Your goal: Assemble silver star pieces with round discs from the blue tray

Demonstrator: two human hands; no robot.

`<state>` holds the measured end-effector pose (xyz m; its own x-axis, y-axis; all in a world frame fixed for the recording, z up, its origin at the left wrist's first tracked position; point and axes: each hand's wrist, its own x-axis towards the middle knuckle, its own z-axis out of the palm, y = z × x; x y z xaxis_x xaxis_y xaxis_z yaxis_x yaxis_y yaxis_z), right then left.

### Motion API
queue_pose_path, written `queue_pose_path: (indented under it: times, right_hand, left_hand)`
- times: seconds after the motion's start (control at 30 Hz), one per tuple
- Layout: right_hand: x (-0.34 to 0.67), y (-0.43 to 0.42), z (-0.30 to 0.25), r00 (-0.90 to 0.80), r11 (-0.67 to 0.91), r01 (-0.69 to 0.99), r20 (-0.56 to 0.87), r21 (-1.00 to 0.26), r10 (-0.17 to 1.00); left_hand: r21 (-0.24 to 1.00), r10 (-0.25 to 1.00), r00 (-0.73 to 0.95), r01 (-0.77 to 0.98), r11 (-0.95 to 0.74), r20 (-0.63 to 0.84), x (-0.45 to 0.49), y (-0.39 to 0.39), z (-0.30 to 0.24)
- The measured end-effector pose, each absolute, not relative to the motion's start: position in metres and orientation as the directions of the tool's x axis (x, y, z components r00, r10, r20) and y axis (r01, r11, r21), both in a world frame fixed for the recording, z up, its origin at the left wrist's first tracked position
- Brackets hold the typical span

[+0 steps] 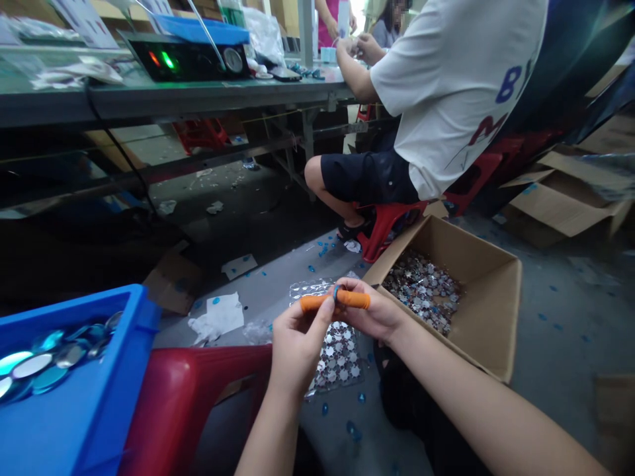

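My left hand (299, 338) and my right hand (376, 313) meet in the middle of the view, both wearing orange finger covers. Pinched between their fingertips is a small blue-edged round piece (337, 293), seen nearly edge-on and mostly hidden by the fingers. Below the hands, a clear plastic sheet (338, 354) with rows of silvery flower-shaped pieces lies low down. To the right stands an open cardboard box (491, 297) holding a heap of small shiny silver pieces (421, 287).
At the left, a blue tray (64, 423) of round shiny discs (32, 365) sits by a red stool (171, 390). A workbench (198, 96) with a black device (191, 59) runs across the back. A seated person (436, 99) works there. Blue bits and paper scraps (221, 316) litter the floor.
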<state>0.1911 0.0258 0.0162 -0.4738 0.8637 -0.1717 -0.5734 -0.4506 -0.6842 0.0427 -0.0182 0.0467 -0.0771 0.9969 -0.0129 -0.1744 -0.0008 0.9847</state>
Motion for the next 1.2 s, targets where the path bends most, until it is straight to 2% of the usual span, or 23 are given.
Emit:
queue_pose_path:
  times: [0.2,0.4,0.57,0.7,0.83,1.03,1.2]
  right_hand:
    - [0.21,0.033,0.036,-0.509,-0.18,-0.363,0.033,-0.914,0.86]
    - [0.222,0.035,0.035,-0.547,-0.086,-0.203,0.04,-0.975,0.836]
    - [0.221,0.036,0.031,-0.565,-0.103,-0.201,0.029,-0.974,0.825]
    - [0.22,0.036,0.029,-0.578,-0.171,-0.26,0.011,-0.95,0.816]
    - [0.224,0.036,0.028,-0.595,-0.229,-0.284,-0.017,-0.931,0.804]
    - [0.23,0.037,0.025,-0.661,-0.24,-0.174,-0.067,-0.955,0.747]
    - [0.231,0.039,0.019,-0.689,-0.271,-0.17,-0.082,-0.947,0.72]
  left_hand:
    - [0.996,0.997,-0.011,-0.042,-0.081,0.081,0.03,-0.019,0.05]
    - [0.97,0.972,0.124,0.118,-0.212,0.198,0.023,-0.022,0.046]
    - [0.974,0.976,0.124,0.12,-0.192,0.177,0.027,-0.021,0.045]
    - [0.993,0.991,0.092,0.063,-0.099,0.093,0.032,-0.021,0.047]
    - [1.0,0.988,0.151,0.004,-0.021,0.02,0.031,-0.021,0.047]
    - [0.995,0.962,0.267,0.096,0.041,-0.065,0.024,-0.022,0.045]
    - [0.987,0.967,0.255,0.155,-0.027,-0.013,0.026,-0.024,0.043]
